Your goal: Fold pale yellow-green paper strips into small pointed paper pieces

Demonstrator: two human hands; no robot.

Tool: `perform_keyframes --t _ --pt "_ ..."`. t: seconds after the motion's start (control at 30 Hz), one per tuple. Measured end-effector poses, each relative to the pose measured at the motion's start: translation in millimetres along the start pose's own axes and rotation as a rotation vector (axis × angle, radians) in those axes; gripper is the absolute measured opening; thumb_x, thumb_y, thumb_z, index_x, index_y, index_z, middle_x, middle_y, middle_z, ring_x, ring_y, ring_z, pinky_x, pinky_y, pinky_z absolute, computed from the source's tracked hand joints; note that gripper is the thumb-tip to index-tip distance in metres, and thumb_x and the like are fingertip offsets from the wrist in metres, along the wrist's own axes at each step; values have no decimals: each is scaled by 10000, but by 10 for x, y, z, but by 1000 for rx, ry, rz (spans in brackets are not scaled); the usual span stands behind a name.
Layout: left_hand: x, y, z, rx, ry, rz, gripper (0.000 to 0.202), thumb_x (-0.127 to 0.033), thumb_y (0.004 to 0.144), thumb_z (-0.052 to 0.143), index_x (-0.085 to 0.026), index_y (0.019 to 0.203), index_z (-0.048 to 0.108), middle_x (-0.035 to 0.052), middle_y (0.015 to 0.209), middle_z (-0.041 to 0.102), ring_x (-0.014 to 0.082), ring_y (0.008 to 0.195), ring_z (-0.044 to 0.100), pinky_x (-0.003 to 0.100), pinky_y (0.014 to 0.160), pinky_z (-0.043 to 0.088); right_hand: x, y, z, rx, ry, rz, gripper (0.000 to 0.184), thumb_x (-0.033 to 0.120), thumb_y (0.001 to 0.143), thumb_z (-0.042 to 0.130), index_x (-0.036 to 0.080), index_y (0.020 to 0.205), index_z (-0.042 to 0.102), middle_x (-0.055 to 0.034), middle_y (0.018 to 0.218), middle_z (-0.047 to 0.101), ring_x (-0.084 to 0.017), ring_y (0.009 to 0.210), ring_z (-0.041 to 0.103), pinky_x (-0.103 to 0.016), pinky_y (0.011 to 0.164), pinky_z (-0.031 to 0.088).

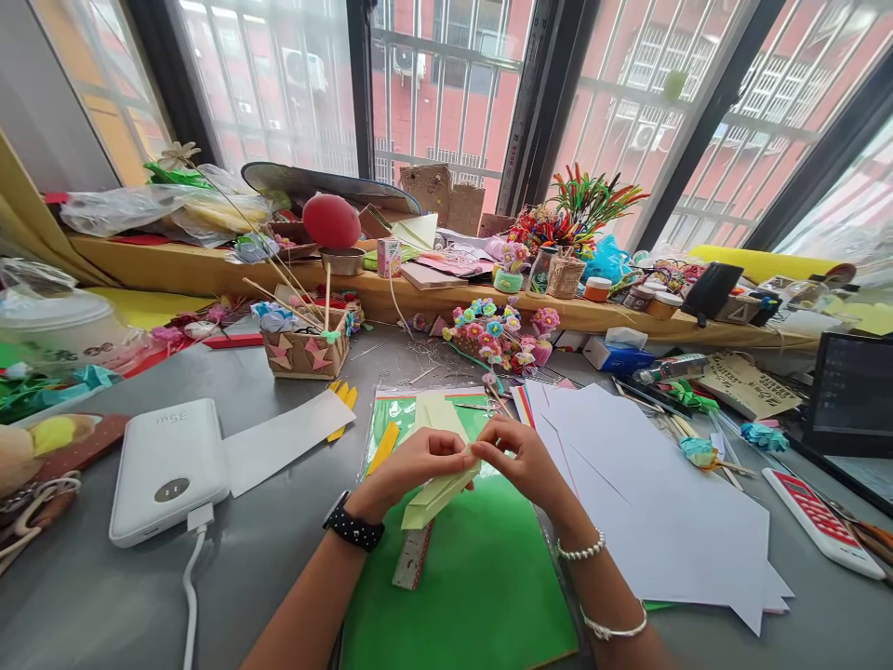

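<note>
My left hand [436,458] and my right hand [508,456] meet above a green sheet [474,596] in a clear sleeve. Both pinch a folded strip of pale yellow-green paper [433,502], the right at its upper end. The strip slants down to the left, with crease lines along it. Beneath its lower end a metal ruler [413,558] lies on the green sheet. More pale paper [441,416] lies just behind my hands. A yellow paper piece [383,448] rests beside my left hand.
White paper sheets [670,502] are stacked at the right, near a red-and-white calculator [823,521]. On the left lie a white power bank [171,470] with its cable and a cardboard box [307,352] holding sticks. Crocheted flowers [495,330] stand behind the green sheet.
</note>
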State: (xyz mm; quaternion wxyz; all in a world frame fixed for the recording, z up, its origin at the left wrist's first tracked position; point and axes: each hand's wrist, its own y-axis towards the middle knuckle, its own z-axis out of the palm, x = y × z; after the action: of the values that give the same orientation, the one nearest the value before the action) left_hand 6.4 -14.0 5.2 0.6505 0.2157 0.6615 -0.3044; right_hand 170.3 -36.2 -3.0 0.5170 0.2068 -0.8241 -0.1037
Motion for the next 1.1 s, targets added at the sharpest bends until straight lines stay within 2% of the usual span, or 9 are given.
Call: perform_keyframes --t 0.1,0.2,0.3,0.4,0.53,0.7,0.87,1.1 --pt "12 34 -39 -155 -28 12 274 -388 647 573 -127 731 580 23 682 611 116 607 538 204 526 377 -34 7 20 -158 117 114 197 340 720 523 165 633 547 20 545 489 -89 469 437 -203 421 343" --pt "26 60 -66 -335 -205 154 394 -390 633 590 -158 947 538 63 920 590 161 816 545 244 663 415 -68 17 44 -351 320 210 207 360 712 527 161 662 547 20 516 524 -86 422 457 -208 404 374" --pt "56 75 -31 -338 -317 199 436 -343 608 630 -167 989 511 88 1007 560 193 910 528 295 752 412 -74 25 87 -452 505 284 214 367 674 569 154 682 554 -8 574 591 -109 479 539 -230 463 440" --pt "90 95 49 -292 -230 146 330 -297 593 651 -153 879 570 70 924 596 189 850 549 305 748 415 -58 25 149 -388 646 367 215 357 638 608 152 686 560 -23 622 630 -124 531 584 -238 508 467" --pt "81 100 114 -351 -88 178 253 -335 635 601 -137 791 622 48 807 631 185 797 547 285 724 403 -36 13 220 -287 718 402 194 336 642 611 152 676 560 -19 623 636 -125 555 595 -233 524 465" --pt "38 69 92 -412 -45 168 277 -360 652 572 -134 799 634 59 794 636 186 779 546 279 698 402 -43 9 229 -258 612 391 182 331 639 608 151 640 584 -6 594 625 -102 532 559 -215 515 429" --pt "69 82 51 -439 -52 152 259 -362 655 569 -132 757 631 48 743 623 158 723 541 256 672 404 -53 21 149 -160 565 381 206 350 660 576 150 667 623 -26 657 634 -98 551 537 -221 532 411" --pt "71 85 42 -451 -57 131 267 -380 623 590 -132 710 633 37 690 613 147 682 537 254 658 413 -49 20 100 -144 513 347 198 346 647 594 155 678 637 -24 631 634 -103 551 528 -229 537 402"
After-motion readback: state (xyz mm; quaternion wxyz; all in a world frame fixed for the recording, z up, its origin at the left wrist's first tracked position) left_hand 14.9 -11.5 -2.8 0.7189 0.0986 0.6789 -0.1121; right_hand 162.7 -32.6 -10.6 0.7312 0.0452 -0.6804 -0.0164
